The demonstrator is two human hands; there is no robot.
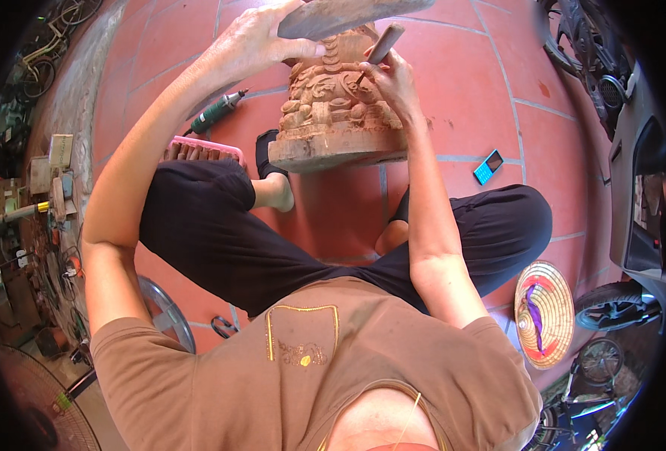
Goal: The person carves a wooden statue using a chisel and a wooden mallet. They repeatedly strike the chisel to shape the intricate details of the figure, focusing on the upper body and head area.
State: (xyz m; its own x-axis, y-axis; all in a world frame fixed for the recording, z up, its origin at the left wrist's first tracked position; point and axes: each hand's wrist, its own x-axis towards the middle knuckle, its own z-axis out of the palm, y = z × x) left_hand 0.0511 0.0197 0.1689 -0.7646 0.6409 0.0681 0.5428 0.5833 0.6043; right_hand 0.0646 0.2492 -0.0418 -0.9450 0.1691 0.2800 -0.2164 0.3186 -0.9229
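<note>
Between my feet stands a brown wood carving [325, 105] with deep relief and a thick, plain base. My left hand [261, 37] is raised at the far side, its fingers and thumb around one end of a grey-brown wooden beater [348, 18]. The beater's top edge is cut off by the picture. My right hand [395, 83] grips a chisel [384, 45] by its wooden handle. The chisel tilts, its blade reaching down to the carved face near the right side. The beater hangs above the chisel's handle end, apart from it in the picture.
A green rotary power tool [219, 111] lies on the red tile floor, left of the carving. A pink tray [231, 150] of handled tools is by my left knee. To the right are a blue phone [488, 167], a conical hat [545, 316] and a parked motorbike [637, 195].
</note>
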